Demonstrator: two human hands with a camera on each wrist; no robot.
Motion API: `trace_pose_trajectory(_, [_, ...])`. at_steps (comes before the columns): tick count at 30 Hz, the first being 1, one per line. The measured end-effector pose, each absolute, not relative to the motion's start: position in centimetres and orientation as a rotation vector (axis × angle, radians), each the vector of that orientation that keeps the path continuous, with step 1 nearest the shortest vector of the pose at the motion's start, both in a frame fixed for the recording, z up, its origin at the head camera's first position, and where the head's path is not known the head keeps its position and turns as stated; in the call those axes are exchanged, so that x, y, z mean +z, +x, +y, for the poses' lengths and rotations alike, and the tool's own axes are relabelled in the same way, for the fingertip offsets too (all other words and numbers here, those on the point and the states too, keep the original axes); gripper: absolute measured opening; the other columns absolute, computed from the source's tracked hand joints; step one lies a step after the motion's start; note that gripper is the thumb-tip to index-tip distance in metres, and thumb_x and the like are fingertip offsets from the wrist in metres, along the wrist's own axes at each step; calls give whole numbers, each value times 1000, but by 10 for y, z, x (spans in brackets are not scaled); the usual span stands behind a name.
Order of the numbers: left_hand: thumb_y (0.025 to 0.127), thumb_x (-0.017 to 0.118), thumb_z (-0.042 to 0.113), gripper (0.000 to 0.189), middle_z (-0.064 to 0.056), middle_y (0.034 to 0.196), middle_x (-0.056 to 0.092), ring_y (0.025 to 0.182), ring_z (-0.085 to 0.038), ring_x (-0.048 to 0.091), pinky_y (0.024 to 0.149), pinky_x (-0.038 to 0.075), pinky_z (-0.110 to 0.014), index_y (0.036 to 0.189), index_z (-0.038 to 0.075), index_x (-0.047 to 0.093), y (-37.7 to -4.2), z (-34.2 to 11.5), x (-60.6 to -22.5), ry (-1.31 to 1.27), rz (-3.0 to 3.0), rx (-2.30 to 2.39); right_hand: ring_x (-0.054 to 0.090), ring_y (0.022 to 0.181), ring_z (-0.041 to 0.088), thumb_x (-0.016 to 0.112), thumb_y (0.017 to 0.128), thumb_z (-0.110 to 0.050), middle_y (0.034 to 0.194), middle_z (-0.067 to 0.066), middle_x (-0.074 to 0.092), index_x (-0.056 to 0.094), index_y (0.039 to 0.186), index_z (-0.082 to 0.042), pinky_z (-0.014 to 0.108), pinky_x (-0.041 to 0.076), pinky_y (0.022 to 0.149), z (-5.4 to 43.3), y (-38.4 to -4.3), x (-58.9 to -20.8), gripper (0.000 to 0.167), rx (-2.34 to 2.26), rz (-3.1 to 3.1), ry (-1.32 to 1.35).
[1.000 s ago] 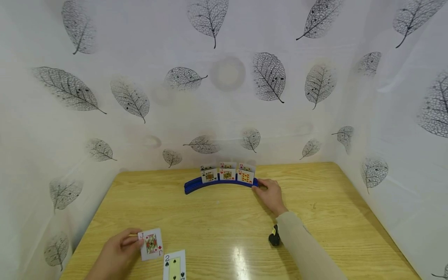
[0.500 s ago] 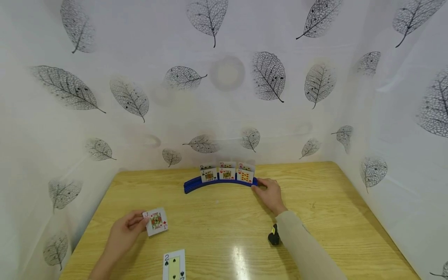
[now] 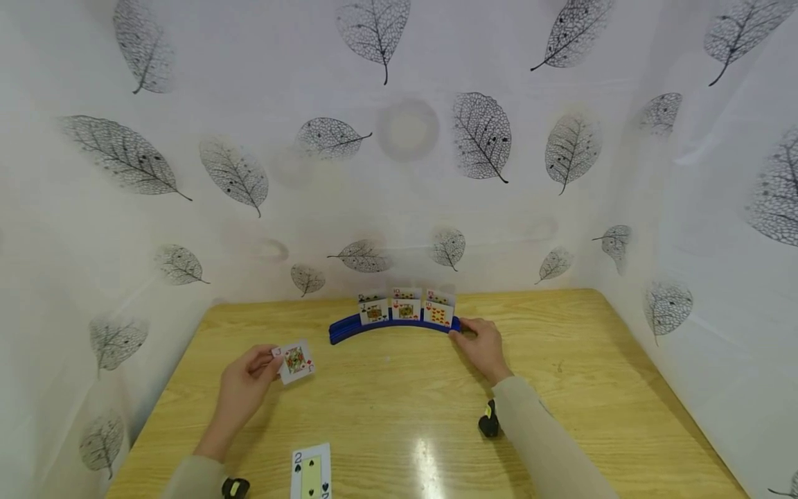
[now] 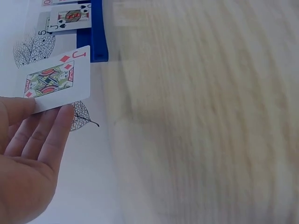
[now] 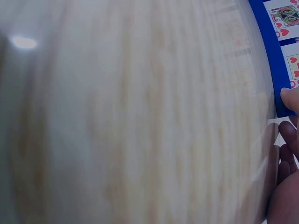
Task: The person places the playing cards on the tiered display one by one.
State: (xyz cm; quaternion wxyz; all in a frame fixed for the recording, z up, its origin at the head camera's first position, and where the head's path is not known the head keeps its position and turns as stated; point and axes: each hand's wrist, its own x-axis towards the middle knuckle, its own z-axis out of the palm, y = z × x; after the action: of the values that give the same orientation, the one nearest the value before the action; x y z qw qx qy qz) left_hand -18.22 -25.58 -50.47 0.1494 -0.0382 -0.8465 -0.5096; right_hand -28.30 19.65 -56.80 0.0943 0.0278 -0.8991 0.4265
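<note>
Between the thumb and fingers of my left hand [image 3: 244, 388] is a jack of diamonds [image 3: 295, 362], face toward me, held above the left part of the table. A curved blue card holder [image 3: 344, 330] stands at the back of the table, a short way to the card's upper right. Its front row bears a jack of spades [image 4: 72, 17], a jack of hearts [image 3: 406, 310] and a ten of hearts [image 3: 439, 314]. Partly hidden cards stand behind them. My right hand [image 3: 481, 348] grips the holder's right end, thumb [image 5: 290, 98] in front.
A two of spades [image 3: 310, 473] lies face up near the table's front edge. Each wrist wears a small black device [image 3: 489, 419]. A white curtain [image 3: 399, 194] with leaf prints closes off the back and sides of the wooden table [image 3: 386, 402].
My left hand has moved forward and to the right with the jack of diamonds, away from the two of spades. The right hand has stayed on the holder.
</note>
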Motion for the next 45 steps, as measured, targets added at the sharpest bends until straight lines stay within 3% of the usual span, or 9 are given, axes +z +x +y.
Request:
trace_pose_trajectory(9, [100,68,-2,22,-32,108,75,87,-1,74,74,63,-18,120,-10,69,-206,-239,-501,-83,-2354,-1516,59,125,41,79,96,-24,128,21,73,70,134,2,59,45,112,197,-282,-568,47,1274,-2662,79])
trace_pose_trajectory(17, [101,68,1,21,-31,108,75,85,10,67,74,60,-12,120,-8,70,-223,-224,-494,-83,-2344,-1526,58,126,42,78,96,-23,130,22,72,69,134,2,59,45,112,196,-281,-567,47,1274,-2669,72])
trace_pose_trajectory(19, [101,68,2,22,-30,110,75,87,4,71,75,60,-11,121,-7,70,-227,-221,-492,-77,-2360,-1513,58,125,41,78,96,-23,130,22,72,69,134,2,59,45,112,196,-282,-567,47,1274,-2666,72])
trace_pose_trajectory(22, [101,68,1,23,-30,112,75,96,-21,78,76,59,-10,121,-8,69,-233,-217,-491,-75,-2368,-1487,58,125,41,78,96,-23,129,21,72,69,135,2,58,45,111,197,-283,-568,47,1272,-2663,72])
trace_pose_trajectory(25, [99,69,-2,21,-30,112,75,103,-44,75,76,58,-9,119,-9,69,-239,-214,-491,-85,-2357,-1468,58,125,41,79,96,-23,129,21,72,69,134,2,58,45,111,197,-283,-567,47,1271,-2660,74])
trace_pose_trajectory(36, [100,70,2,19,-31,114,75,104,-46,75,79,59,-10,117,-7,71,-254,-207,-493,-56,-2325,-1444,60,121,43,80,95,-22,123,21,74,71,130,3,60,45,110,195,-280,-565,44,1261,-2640,86])
trace_pose_trajectory(45, [98,72,1,20,-29,113,76,104,-45,75,79,53,-3,117,-6,72,-264,-206,-496,-48,-2320,-1439,60,122,41,79,95,-22,124,21,74,71,132,3,58,47,110,194,-280,-565,45,1274,-2646,81])
